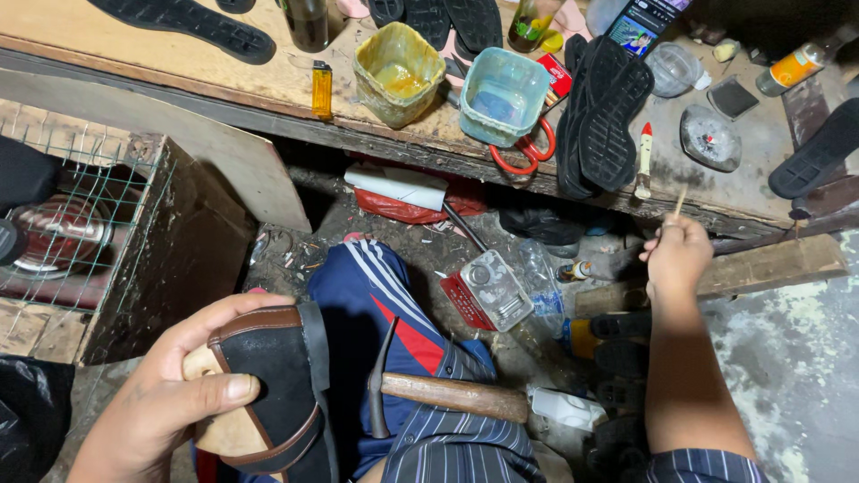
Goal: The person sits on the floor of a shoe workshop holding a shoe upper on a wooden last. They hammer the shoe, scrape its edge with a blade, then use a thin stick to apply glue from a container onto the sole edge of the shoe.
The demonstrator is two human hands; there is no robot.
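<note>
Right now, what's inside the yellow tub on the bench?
The yellow tub holds a little amber glue-like liquid at the bottom; its smeared walls hide how deep it goes.

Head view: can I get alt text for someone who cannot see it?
Seen from above, the left hand grips a black shoe upper on a wooden last, while the right hand holds a thin stick up near a cluttered workbench. A hammer rests on the person's lap.

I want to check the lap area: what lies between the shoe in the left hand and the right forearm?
In the head view, a hammer lies across the lap between shoe and forearm.
</note>
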